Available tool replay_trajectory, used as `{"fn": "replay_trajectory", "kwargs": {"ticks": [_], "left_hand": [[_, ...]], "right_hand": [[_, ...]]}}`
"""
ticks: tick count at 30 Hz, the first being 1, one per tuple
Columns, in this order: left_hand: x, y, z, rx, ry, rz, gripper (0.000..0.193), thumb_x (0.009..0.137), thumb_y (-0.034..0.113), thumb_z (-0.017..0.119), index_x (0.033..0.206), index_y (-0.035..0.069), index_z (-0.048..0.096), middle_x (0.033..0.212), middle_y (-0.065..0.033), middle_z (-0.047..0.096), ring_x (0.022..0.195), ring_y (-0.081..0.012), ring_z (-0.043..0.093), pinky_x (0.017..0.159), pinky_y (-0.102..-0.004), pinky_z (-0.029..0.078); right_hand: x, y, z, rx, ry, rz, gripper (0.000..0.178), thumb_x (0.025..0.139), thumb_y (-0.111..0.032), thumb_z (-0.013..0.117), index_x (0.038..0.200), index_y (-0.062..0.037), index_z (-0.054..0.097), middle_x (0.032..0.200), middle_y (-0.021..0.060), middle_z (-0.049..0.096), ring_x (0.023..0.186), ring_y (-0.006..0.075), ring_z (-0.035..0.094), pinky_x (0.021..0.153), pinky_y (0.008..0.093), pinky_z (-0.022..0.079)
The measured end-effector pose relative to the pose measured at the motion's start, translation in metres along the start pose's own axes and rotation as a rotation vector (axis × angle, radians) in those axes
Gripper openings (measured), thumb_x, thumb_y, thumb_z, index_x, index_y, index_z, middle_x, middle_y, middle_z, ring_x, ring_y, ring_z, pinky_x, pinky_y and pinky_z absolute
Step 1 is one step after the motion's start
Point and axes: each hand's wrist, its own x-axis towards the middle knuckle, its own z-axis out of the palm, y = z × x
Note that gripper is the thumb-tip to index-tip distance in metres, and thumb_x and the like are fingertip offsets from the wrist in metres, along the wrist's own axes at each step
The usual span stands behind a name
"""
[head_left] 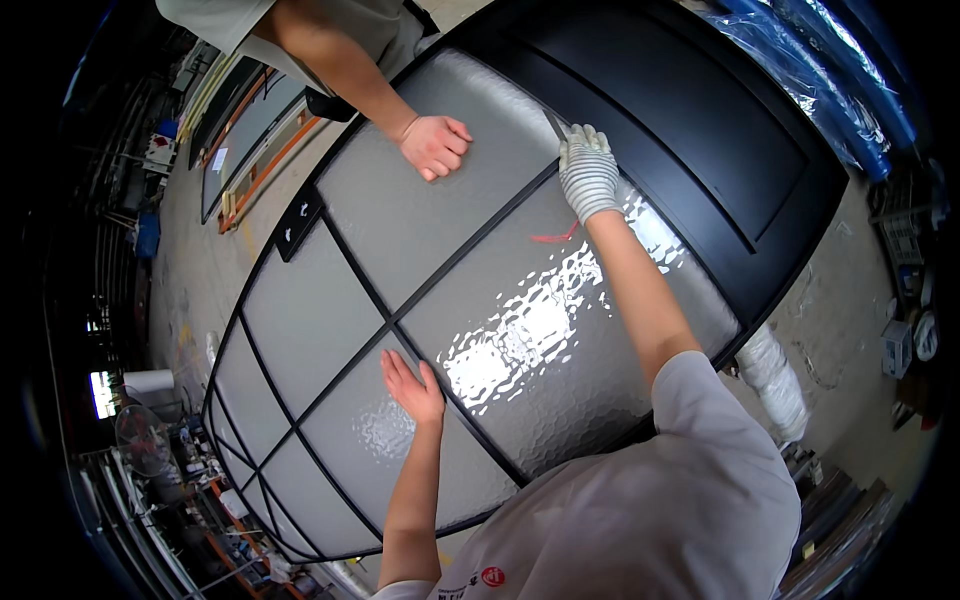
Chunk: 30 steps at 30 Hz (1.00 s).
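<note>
A large black-framed door panel [640,110] with textured glass panes [490,210] lies flat in front of me. My left hand [412,390] is bare, its fingers stretched out flat on the glass beside a black dividing bar [365,345]. My right hand [588,172], in a white striped glove, is closed at the edge between the glass and the solid black section. A thin grey blade-like tool [553,126] sticks out from its fingers; the rest is hidden. A narrow red strip [556,238] lies on the glass below the glove.
Across the panel, a co-worker's closed hand [437,147] rests over a pane. A black lock plate [298,225] sits on the far frame edge. Blue plastic-wrapped stock [830,90] lies at the upper right, a white wrapped roll [772,385] below it. A fan [143,432] stands at left.
</note>
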Motion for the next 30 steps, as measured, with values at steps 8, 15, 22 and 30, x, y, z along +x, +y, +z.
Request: {"fn": "replay_trajectory", "kwargs": {"ticks": [8, 15, 22, 30], "left_hand": [[0.003, -0.004, -0.003, 0.015, 0.022, 0.011, 0.061, 0.089, 0.027, 0.053, 0.137, -0.007, 0.038, 0.146, -0.0227, 0.033, 0.134, -0.0403, 0.031, 0.111, -0.0475, 0.025], [0.0, 0.004, 0.0, -0.023, 0.041, 0.017, 0.06, 0.089, 0.027, 0.054, 0.137, -0.007, 0.038, 0.146, -0.023, 0.034, 0.134, -0.0409, 0.032, 0.11, -0.0474, 0.025], [0.0, -0.002, 0.001, 0.049, 0.035, 0.019, 0.059, 0.089, 0.027, 0.054, 0.136, -0.006, 0.039, 0.145, -0.0225, 0.035, 0.134, -0.0403, 0.033, 0.11, -0.0464, 0.027], [-0.001, 0.007, 0.007, -0.025, 0.054, -0.055, 0.063, 0.087, 0.03, 0.056, 0.136, -0.005, 0.039, 0.146, -0.0219, 0.033, 0.134, -0.0407, 0.031, 0.11, -0.0484, 0.024]], "right_hand": [[0.028, -0.024, 0.006, -0.087, -0.041, -0.05, 0.037, 0.097, -0.022, 0.037, 0.116, 0.0027, 0.058, 0.137, 0.0176, 0.05, 0.132, 0.0328, 0.042, 0.113, 0.046, 0.026], [0.004, -0.022, -0.035, -0.049, -0.059, 0.075, 0.035, 0.094, -0.024, 0.044, 0.11, 0.0019, 0.061, 0.123, 0.0161, 0.059, 0.121, 0.0315, 0.05, 0.104, 0.0427, 0.036], [-0.001, -0.01, -0.039, -0.151, 0.004, -0.015, 0.034, 0.095, -0.029, 0.042, 0.097, -0.0029, 0.063, 0.096, 0.016, 0.064, 0.091, 0.0329, 0.062, 0.082, 0.0429, 0.05], [-0.143, -0.053, -0.038, 1.083, -0.76, 0.222, 0.031, 0.096, -0.031, 0.052, 0.094, -0.0026, 0.064, 0.064, 0.0035, 0.061, 0.054, 0.0083, 0.055, 0.049, 0.0246, 0.045]]}}
